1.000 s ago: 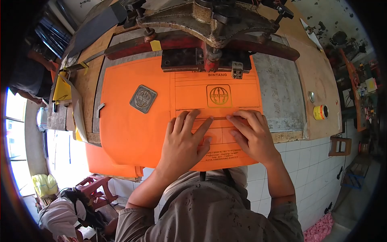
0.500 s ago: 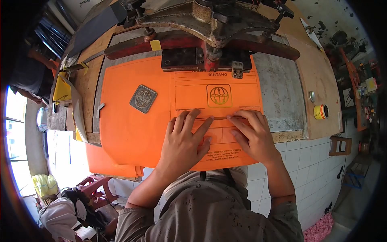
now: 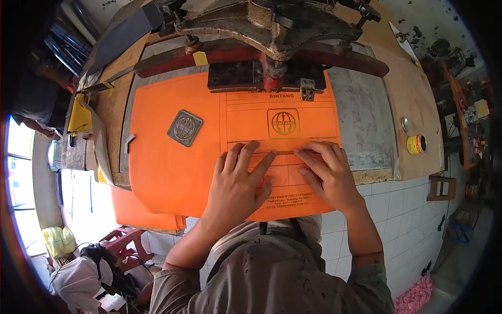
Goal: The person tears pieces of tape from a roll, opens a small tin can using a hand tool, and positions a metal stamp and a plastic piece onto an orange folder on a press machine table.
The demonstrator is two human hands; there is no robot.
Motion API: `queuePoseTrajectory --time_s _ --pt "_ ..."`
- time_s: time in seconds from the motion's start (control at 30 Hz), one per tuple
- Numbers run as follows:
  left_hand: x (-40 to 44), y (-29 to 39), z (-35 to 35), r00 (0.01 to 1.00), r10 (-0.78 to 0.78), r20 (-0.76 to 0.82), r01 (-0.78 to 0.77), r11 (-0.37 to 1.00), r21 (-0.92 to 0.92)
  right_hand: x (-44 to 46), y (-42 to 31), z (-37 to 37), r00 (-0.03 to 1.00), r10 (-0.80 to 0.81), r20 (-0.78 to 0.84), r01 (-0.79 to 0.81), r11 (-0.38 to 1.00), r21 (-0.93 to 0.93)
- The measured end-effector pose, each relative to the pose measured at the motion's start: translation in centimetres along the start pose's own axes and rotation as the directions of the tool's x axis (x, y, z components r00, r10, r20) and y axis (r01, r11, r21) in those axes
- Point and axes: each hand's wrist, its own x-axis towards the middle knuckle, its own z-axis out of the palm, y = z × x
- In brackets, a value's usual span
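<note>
An orange printed sheet [image 3: 172, 172] lies flat beneath the press. My left hand [image 3: 238, 180] rests on its lower middle, fingers spread. My right hand [image 3: 327, 175] lies on the sheet to the right, fingers apart, its index fingertip near my left index fingertip. Between those fingertips runs a thin dark strip or line [image 3: 285, 153], too small to tell which. Above the hands a round printed emblem [image 3: 283, 123] shows on the sheet. A square metal plate [image 3: 184, 128] with a similar emblem sits on the sheet's left half.
The cast-metal press [image 3: 277, 29] with its red bar [image 3: 225, 56] stands over the sheet's top edge. To the right are a small yellow tin [image 3: 416, 144] and a round metal lid [image 3: 404, 124]. One person [image 3: 39, 99] stands at far left; another [image 3: 83, 277] is at lower left.
Both hands hold nearly the same place and pose. At far left, the standing person's arm has shifted slightly.
</note>
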Motion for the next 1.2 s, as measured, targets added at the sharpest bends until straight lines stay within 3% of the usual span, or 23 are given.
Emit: queuePoseTrajectory --time_s 0.97,1.13,1.2 --pt "-0.15 -0.23 0.11 1.000 0.006 -0.010 -0.006 1.000 -0.003 0.04 -0.04 -0.16 1.000 0.006 -0.001 -0.006 1.000 0.000" --pt "-0.35 -0.09 0.08 0.999 -0.033 -0.019 0.031 0.997 -0.066 -0.28 -0.26 -0.57 0.996 0.075 -0.056 -0.071 0.994 0.078" --pt "-0.42 -0.01 0.08 1.000 -0.002 -0.029 -0.001 0.995 -0.096 -0.72 -0.08 -0.84 0.999 0.029 -0.045 -0.028 0.999 0.037"
